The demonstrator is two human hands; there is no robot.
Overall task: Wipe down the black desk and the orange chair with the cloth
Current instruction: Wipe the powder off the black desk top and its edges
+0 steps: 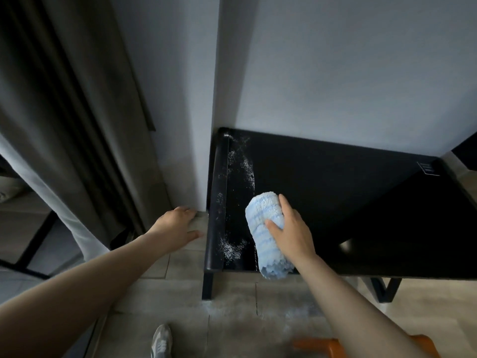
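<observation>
Both hands lay beyond the orange chair, cut off at the bottom. Right hand gripped the rolled blue-striped cloth at the black desk's front-left edge. Left hand, fingers spread, held nothing beside its left rim. White specks dotted that rim farther back.

One head-worn camera looks steeply down, close over the desk corner.

The cloth lies on the desk near its left edge (chair before it).
</observation>
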